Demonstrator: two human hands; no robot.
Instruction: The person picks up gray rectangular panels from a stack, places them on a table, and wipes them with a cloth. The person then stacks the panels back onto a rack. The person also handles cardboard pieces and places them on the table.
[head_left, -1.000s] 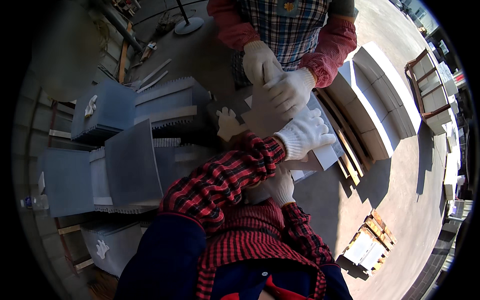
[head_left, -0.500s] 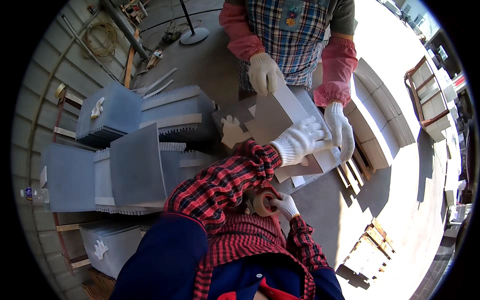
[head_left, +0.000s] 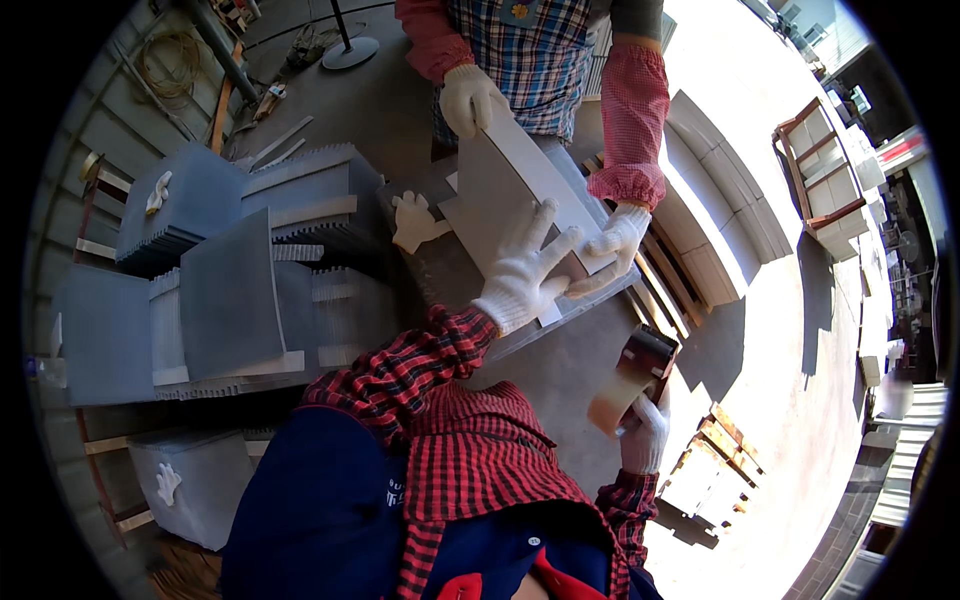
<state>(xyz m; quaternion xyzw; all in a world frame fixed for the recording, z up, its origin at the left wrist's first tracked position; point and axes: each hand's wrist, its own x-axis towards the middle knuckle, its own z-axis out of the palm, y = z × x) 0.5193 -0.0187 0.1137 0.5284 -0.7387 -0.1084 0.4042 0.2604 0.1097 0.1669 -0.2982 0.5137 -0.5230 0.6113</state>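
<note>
My left hand (head_left: pixel 522 272), in a white knit glove, has its fingers spread over the near part of a pale flat carton (head_left: pixel 495 192). The carton stands on edge, its narrow white side facing up, on a grey work surface (head_left: pixel 400 190). To the right, my gloved right hand (head_left: pixel 645 432) grips a tape dispenser (head_left: pixel 648 352) with a roll of brown tape (head_left: pixel 610 402), held away from the carton. Opposite me, a co-worker's left glove (head_left: pixel 622 240) touches the carton's near end, while the other glove (head_left: pixel 470 100) holds its far end.
Stacks of grey sheets (head_left: pixel 120 330) fill the left side, with a loose white glove (head_left: pixel 158 192) on one. Another glove (head_left: pixel 415 222) lies beside the carton. White boxes (head_left: pixel 715 200) stand on a pallet at right; a smaller wooden pallet (head_left: pixel 715 465) is on the floor.
My right hand has swung the tape dispenser from my waist out to the right. My left hand has shifted slightly back, fingers spreading. The whole view has also shifted.
</note>
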